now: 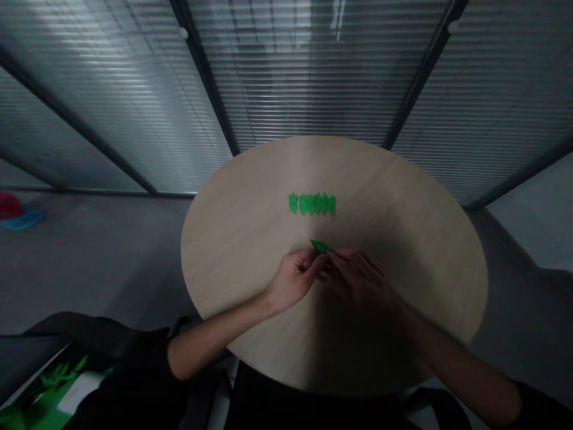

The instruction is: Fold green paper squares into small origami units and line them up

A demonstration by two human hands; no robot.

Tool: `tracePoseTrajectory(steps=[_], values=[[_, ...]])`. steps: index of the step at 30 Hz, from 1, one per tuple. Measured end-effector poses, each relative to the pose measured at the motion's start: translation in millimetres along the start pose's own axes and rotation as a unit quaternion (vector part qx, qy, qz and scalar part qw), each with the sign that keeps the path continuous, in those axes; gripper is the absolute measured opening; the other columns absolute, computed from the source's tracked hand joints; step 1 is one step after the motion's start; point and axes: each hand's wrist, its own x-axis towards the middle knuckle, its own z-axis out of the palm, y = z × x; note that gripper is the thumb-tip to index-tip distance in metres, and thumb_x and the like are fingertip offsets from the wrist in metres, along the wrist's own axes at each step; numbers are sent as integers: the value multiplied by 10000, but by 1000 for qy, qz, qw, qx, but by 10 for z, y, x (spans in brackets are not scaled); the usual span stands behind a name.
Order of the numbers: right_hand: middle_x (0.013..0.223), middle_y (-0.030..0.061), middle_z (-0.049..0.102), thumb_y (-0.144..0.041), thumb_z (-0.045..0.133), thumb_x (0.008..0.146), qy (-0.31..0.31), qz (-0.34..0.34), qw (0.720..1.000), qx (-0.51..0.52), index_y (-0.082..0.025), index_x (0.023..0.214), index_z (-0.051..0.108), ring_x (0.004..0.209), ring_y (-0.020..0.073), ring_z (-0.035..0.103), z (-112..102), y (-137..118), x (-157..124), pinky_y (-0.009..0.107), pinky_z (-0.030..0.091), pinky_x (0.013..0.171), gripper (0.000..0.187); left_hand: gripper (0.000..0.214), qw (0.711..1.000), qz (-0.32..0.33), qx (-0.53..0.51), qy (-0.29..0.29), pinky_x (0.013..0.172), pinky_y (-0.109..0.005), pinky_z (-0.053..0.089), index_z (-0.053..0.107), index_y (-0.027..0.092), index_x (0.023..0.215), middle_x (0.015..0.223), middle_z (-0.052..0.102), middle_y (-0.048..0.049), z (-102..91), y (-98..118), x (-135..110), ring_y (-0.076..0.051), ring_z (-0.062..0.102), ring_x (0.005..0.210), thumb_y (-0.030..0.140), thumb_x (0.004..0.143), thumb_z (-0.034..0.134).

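A row of several folded green paper pieces (312,203) lies side by side near the middle of the round pale wooden table (371,179). Closer to me, a small folded piece of green paper (320,246) pokes out from between my fingertips. My left hand (295,280) pinches it from the left, and my right hand (358,278) pinches it from the right. Both hands are just above the tabletop, and the fingers hide the lower part of the piece.
Glass partitions with striped blinds and dark frames (313,71) stand behind the table, above a grey floor (98,263). A red and blue object (15,214) lies on the floor at the left. Green and white printed material (49,385) sits at the lower left, beside dark fabric.
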Motion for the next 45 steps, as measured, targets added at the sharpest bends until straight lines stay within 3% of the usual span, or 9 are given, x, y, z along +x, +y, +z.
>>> tracePoseTrajectory(steps=[7, 14, 18, 23, 26, 31, 41, 43, 45], values=[[1004, 83, 765, -132, 575, 979, 32, -39, 998, 22, -254, 1304, 709, 895, 234, 708, -29, 19, 40, 437, 595, 927, 371, 409, 999, -14, -39, -29, 609, -250, 643, 685, 125, 914, 862, 777, -106, 0, 20, 6, -177, 769, 755, 518, 1011, 629], [1016, 86, 705, -250, 565, 1020, 35, 140, 978, 153, -241, 1124, 720, 910, 216, 707, 2, -9, 66, 380, 617, 830, 186, 400, 997, -35, -58, -34, 601, -267, 649, 641, 135, 950, 822, 762, -90, -47, -18, 53, -170, 761, 707, 523, 1028, 581], [1030, 78, 721, -368, 627, 991, 6, 247, 929, 274, -241, 1120, 716, 871, 199, 727, -1, 0, 93, 346, 624, 787, 202, 391, 996, -32, -60, -50, 597, -271, 642, 624, 145, 1015, 831, 754, -81, -56, -49, 52, -159, 745, 680, 529, 1039, 554], [845, 50, 757, -439, 723, 904, -85, 355, 847, 387, -201, 1070, 725, 733, 195, 722, 16, 54, 114, 316, 589, 674, 290, 409, 998, -9, 26, -62, 572, -255, 589, 607, 151, 927, 748, 712, -57, -52, -69, 9, -143, 693, 612, 530, 1059, 529], [813, 43, 758, -464, 750, 876, -84, 375, 827, 410, -196, 1012, 738, 714, 193, 715, 33, 75, 119, 323, 576, 679, 300, 429, 996, 9, 66, -61, 583, -250, 573, 617, 150, 905, 747, 701, -53, -57, -52, 1, -144, 692, 629, 528, 1073, 505], [820, 26, 755, -473, 790, 859, -83, 400, 782, 471, -206, 997, 741, 718, 181, 710, 20, 74, 143, 320, 574, 705, 304, 430, 996, 6, 40, -77, 599, -267, 592, 618, 148, 949, 793, 703, -59, -61, -12, 8, -145, 694, 637, 534, 1079, 481], [880, 35, 735, -468, 771, 892, -121, 397, 720, 557, -211, 985, 728, 767, 186, 699, -3, 33, 182, 335, 580, 750, 276, 273, 996, 1, 67, -65, 581, -247, 514, 539, 182, 854, 690, 682, -22, -82, -10, -2, -131, 660, 607, 365, 1055, 510], [929, 50, 749, -475, 749, 909, -136, 393, 715, 562, -216, 1012, 717, 811, 200, 714, -2, 26, 183, 351, 588, 784, 281, 251, 994, 1, 97, -55, 563, -240, 467, 514, 195, 822, 644, 664, -6, -87, 7, -5, -125, 633, 588, 318, 1041, 504], [959, 55, 753, -470, 760, 893, -124, 395, 732, 541, -223, 1035, 700, 848, 207, 721, 2, 19, 178, 353, 595, 801, 291, 240, 992, -2, 114, -49, 550, -240, 431, 494, 203, 808, 626, 656, 0, -91, 22, -6, -122, 610, 573, 292, 1031, 489]])
